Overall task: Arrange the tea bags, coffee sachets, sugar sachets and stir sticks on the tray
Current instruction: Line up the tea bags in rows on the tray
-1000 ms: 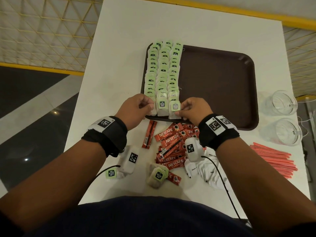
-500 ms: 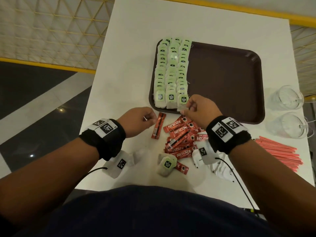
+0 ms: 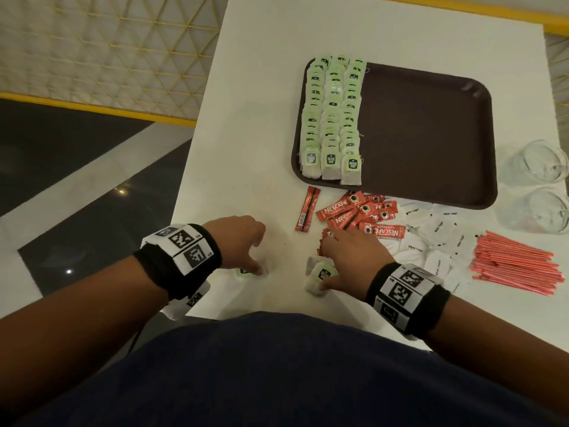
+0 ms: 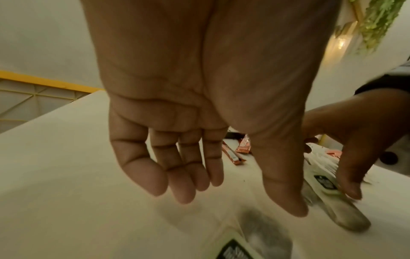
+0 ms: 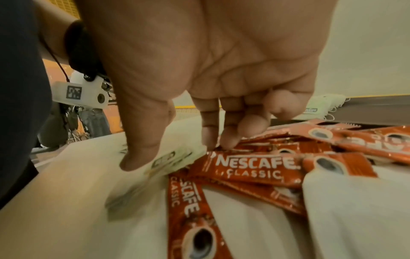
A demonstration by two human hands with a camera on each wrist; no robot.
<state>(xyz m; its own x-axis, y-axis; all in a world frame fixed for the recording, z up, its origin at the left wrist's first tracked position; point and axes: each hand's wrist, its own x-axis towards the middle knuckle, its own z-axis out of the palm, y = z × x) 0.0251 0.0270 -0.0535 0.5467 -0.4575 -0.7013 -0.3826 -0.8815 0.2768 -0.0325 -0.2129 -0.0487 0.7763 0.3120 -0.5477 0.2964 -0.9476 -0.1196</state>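
Note:
A brown tray (image 3: 431, 134) holds three rows of green-tagged tea bags (image 3: 332, 118) along its left side. In front of it lie red coffee sachets (image 3: 354, 214), white sugar sachets (image 3: 431, 235) and red stir sticks (image 3: 517, 266). My left hand (image 3: 255, 266) hangs relaxed just over a loose tea bag (image 3: 243, 271) near the table's front edge; the left wrist view shows the straight fingers (image 4: 182, 192) above that tea bag (image 4: 241, 245). My right hand (image 3: 326, 263) pinches another loose tea bag (image 3: 321, 277), thumb on its tag (image 5: 164, 163) and fingers (image 5: 210, 140) at its far edge.
Two clear glasses (image 3: 542, 161) (image 3: 545, 211) stand at the right of the tray. One coffee stick (image 3: 308, 208) lies apart, left of the pile. The table's left edge drops to a dark floor. The tray's right part is bare.
Both hands have drawn back from the tray's front edge toward my body, down to the loose tea bags at the near edge. The rows on the tray stay put.

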